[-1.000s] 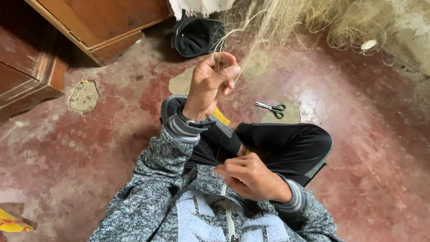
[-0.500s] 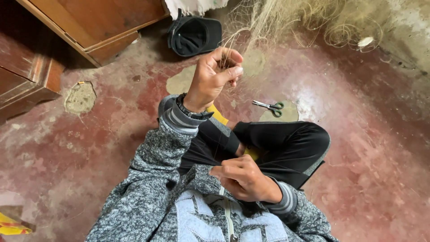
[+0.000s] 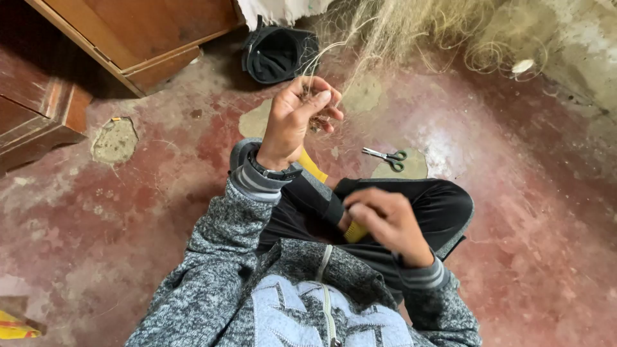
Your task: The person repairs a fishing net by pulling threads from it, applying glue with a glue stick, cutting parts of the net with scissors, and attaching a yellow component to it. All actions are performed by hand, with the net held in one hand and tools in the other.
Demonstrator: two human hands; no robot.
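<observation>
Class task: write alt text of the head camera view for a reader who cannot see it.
A seated person's left hand pinches pale net threads; the right hand holds a yellow tool near the lap. Scissors lie on the red floor.

The worn red floor (image 3: 160, 212) bears scissors (image 3: 385, 156), a dark bag (image 3: 279, 54) and, seemingly, tangled netting (image 3: 411, 32).

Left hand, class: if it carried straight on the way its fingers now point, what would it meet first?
The left hand, pinching pale net strands, points up-frame toward the far wall. It would probably meet more of the pale net first; the dark bag lies just to its left. Depth is unclear.
</observation>
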